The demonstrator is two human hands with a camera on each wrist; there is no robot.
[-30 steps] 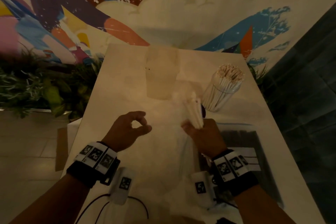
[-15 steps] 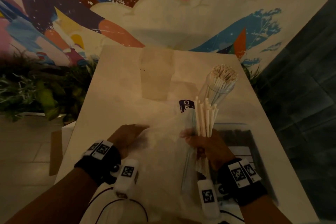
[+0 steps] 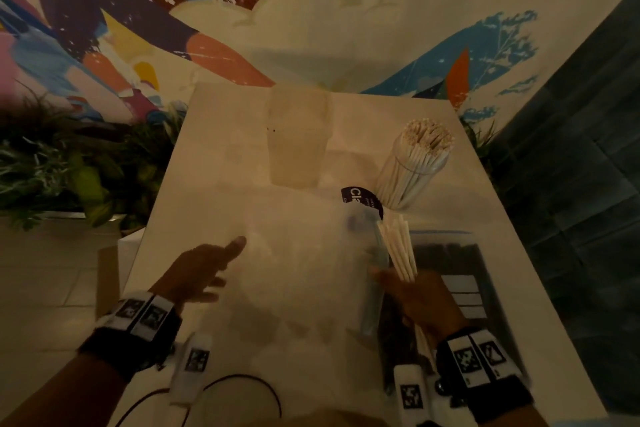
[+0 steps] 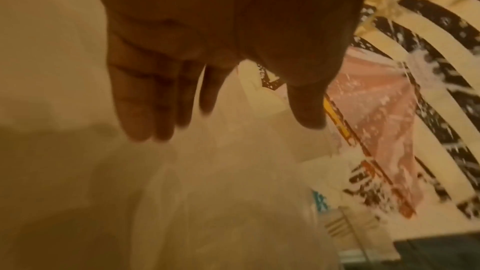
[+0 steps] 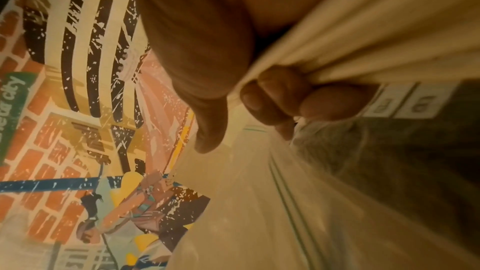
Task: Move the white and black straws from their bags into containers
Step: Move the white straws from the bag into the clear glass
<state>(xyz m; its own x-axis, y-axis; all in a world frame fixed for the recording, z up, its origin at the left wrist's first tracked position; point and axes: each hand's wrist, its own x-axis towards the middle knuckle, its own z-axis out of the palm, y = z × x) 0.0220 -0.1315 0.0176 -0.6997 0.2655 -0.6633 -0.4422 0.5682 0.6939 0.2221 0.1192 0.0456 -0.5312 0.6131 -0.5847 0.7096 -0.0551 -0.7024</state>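
A bundle of white straws point(image 3: 398, 246) stands fanned upward in the right hand point(image 3: 420, 302), whose fingers point(image 5: 306, 98) curl tight around the lower shafts, just short of the clear container point(image 3: 414, 170) already packed with white straws. To seat them cleanly, the judgement is to square the tips, tilt the bundle to match the container's lean and feed it into a gap. The clear bag point(image 3: 311, 270) lies slack on the table point(image 3: 214, 156). The left hand point(image 3: 201, 270) hovers flat over it, fingers point(image 4: 145, 100) straight, holding nothing. An empty cup point(image 3: 298, 142) waits beyond.
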